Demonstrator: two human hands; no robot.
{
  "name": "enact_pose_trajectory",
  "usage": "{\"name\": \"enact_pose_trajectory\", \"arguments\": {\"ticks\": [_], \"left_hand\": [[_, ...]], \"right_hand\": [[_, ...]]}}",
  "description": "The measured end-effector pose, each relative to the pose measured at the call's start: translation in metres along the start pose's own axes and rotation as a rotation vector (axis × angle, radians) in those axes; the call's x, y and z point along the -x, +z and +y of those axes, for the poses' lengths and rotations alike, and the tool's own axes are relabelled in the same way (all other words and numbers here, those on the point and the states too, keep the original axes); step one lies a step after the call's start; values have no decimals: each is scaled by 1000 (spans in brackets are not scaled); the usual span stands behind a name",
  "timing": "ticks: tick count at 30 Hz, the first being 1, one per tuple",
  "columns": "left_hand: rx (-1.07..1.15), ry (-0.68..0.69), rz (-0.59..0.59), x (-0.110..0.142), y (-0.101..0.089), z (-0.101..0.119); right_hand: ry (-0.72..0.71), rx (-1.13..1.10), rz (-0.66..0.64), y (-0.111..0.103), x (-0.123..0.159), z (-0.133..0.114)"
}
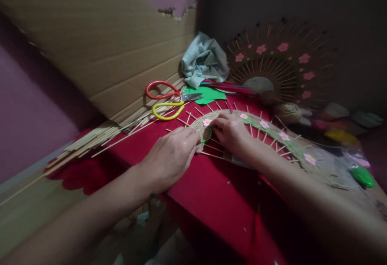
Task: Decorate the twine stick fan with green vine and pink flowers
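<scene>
A half-round fan of woven twine on thin sticks lies on the red cloth, with pink flowers and a green vine along its band. A thin green strip curves between my two hands at the band's left end. My left hand is closed at the fan's left edge, fingers pinching the strip's lower end. My right hand is closed over the band, its fingertips at the strip's upper end beside a pink flower. The fingertips of both hands are partly hidden.
Scissors with red and yellow handles lie beyond my left hand, near green sheet material. Loose thin sticks run along the cardboard. A crumpled cloth, a finished-looking fan and a twine ball stand behind.
</scene>
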State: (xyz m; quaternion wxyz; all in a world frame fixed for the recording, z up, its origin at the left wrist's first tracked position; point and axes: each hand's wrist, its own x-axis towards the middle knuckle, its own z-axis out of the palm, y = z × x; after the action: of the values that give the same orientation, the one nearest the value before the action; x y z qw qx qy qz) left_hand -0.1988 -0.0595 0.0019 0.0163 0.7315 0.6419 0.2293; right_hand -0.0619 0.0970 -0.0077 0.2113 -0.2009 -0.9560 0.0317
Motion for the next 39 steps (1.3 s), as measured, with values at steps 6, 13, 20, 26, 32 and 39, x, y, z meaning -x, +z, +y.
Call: {"name": "enact_pose_trajectory", "arguments": {"ticks": [6, 13, 20, 26, 32, 39], "left_hand": [[11, -2, 0, 0, 1, -2], [18, -15, 7, 1, 1, -3], [-64, -30, -1, 1, 0, -1], [-94, -32, -9, 1, 1, 1], [-81, -47, -10, -1, 2, 0], [-1, -80, -22, 4, -7, -11]], "right_hand": [[-27, 28, -4, 2, 2, 0], [-72, 103, -34, -3, 7, -9], [-101, 123, -46, -7, 8, -9], [-19, -124, 19, -20, 11, -15], [-68, -334, -71, -27, 13, -36], [-64, -274, -107, -16, 11, -40]]}}
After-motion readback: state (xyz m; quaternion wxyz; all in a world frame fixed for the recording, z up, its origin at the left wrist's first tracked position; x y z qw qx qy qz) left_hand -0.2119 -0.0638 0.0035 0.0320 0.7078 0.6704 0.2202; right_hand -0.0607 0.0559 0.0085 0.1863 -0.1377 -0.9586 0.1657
